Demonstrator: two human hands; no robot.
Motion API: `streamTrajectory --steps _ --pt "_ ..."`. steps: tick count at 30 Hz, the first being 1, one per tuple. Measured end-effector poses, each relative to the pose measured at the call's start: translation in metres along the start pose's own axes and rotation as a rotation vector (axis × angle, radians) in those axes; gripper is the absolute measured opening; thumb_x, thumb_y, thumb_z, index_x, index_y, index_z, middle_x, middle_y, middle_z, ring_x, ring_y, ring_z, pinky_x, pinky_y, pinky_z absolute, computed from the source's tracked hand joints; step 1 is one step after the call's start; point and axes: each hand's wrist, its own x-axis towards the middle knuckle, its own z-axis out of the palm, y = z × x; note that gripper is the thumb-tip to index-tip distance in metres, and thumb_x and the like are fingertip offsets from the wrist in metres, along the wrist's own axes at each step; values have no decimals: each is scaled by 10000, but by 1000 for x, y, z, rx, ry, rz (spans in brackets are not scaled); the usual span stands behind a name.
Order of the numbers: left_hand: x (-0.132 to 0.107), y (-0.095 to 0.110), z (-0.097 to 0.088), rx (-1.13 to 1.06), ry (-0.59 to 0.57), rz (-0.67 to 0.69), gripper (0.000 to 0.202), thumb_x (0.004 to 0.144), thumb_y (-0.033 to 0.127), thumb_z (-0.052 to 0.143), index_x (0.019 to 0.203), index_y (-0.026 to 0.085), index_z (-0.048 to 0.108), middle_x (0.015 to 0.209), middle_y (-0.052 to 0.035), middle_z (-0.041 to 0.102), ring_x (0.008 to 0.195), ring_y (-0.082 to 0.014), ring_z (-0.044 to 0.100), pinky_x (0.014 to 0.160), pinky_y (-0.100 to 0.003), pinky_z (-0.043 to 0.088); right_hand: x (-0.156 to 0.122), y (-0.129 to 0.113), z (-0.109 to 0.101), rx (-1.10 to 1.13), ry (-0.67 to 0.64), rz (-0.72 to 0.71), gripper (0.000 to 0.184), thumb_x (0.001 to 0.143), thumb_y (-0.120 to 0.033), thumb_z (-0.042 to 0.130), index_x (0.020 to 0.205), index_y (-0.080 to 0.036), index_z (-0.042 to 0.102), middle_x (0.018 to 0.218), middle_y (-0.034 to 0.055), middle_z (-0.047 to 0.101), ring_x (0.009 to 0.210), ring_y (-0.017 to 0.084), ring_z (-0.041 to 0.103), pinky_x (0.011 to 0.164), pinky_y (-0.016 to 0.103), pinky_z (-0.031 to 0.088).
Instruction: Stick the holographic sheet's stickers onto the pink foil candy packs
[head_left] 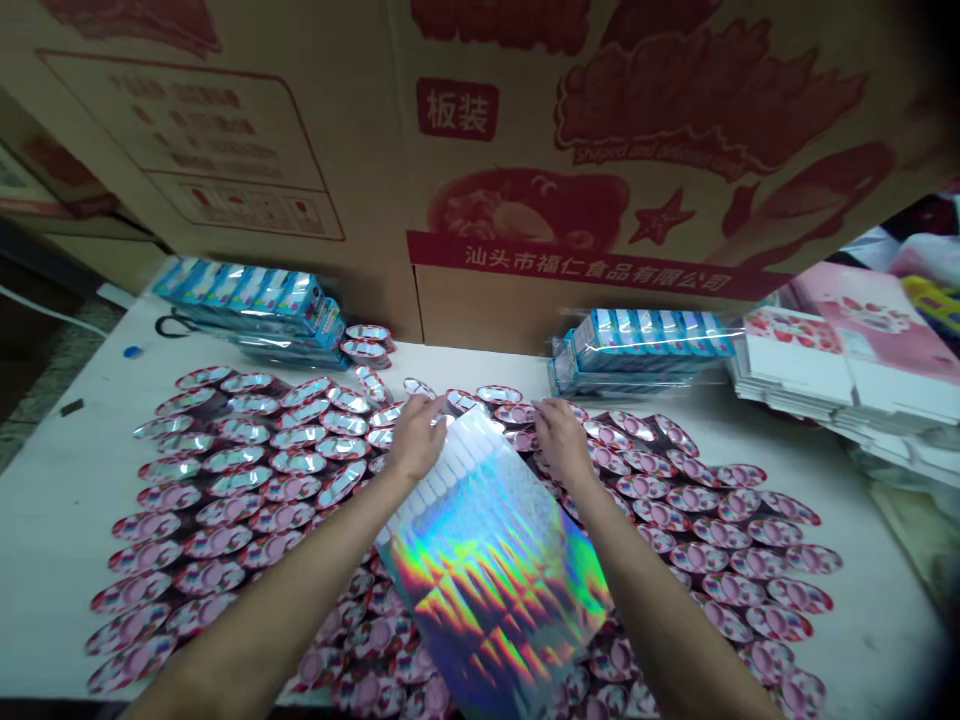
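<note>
My left hand (418,435) is bent with its fingertips together at the edge of an oval pack (459,400), beside the top corner of a sheet. Farther right, my right hand (562,437) has curled fingers touching the oval packs near the back of the group. Whatever is between the fingers of either hand is too small and blurred to make out. A shiny rainbow sticker sheet (502,570) lies slanted over the packs between my forearms, with pale strips along its upper left side. Many oval packs (240,458) have silvery labels; others (217,540) show a pink round part.
A large printed cardboard carton (495,295) stands across the back of the white table (52,560). Wrapped blue boxes stand at its foot, left (247,300) and right (645,345). Stacked printed white cartons (795,375) sit at the right. A blue cap (133,352) lies at the left.
</note>
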Motion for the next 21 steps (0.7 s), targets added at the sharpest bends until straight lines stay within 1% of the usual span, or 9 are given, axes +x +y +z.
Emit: streamTrajectory --steps 2,4,6,7,10,13,17,19,21 --pt "-48 -16 -25 -114 1 -147 344 813 301 429 1111 180 549 1001 -69 548 900 -178 536 814 -312 438 -24 0 -1 126 -60 -41 284 868 -305 384 999 -203 613 932 66 575 888 187 509 774 290 385" --pt "-97 -28 -40 -171 -43 -341 413 790 352 450 1156 168 508 946 -62 563 776 -164 562 713 -305 473 -42 -4 3 160 -106 -70 291 807 -377 494 1017 -206 601 939 66 568 881 199 507 773 305 391" --pt "-135 -32 -42 -264 -98 -463 458 755 375 491 1155 152 494 896 -54 576 736 -162 573 695 -309 484 -49 -9 12 154 -57 -16 358 739 -398 575 1033 -193 584 956 79 556 893 218 495 770 326 389" --pt "-148 -32 -40 -317 -104 -504 474 740 374 508 1156 147 489 889 -53 578 751 -165 579 709 -314 487 -49 -12 16 158 -15 32 361 712 -401 597 999 -183 590 937 81 555 886 224 491 760 333 388" --pt "-159 -28 -28 -457 -69 -558 515 697 362 563 1159 148 487 933 -66 574 811 -175 579 752 -331 484 -40 -21 23 283 61 176 254 672 -412 607 745 -169 591 782 49 548 764 198 490 688 314 383" --pt "-156 -27 -27 -620 -5 -599 600 646 352 626 1189 159 456 1020 -83 550 795 -165 584 729 -330 493 -34 -37 8 626 13 272 275 660 -431 598 604 -178 508 607 -18 491 584 131 445 576 257 356" --pt "-162 -29 -49 -829 170 -729 778 573 353 714 1245 166 370 1182 -142 489 942 -203 570 785 -336 480 -46 -73 -41 1111 -86 293 287 620 -402 657 653 -189 469 508 -80 439 456 73 395 477 199 317" --pt "-167 -28 -65 -1013 181 -681 759 596 353 711 1246 176 361 1216 -149 490 1023 -212 545 842 -340 458 -57 -94 -64 1226 -86 328 305 604 -379 685 681 -197 454 487 -94 450 415 62 394 448 185 318" --pt "-170 -24 -86 -1169 176 -557 677 636 342 688 1221 176 389 1174 -131 545 1022 -199 556 874 -336 444 -69 -114 -82 1288 -56 365 328 584 -364 708 724 -203 460 513 -87 507 422 71 446 449 188 356"
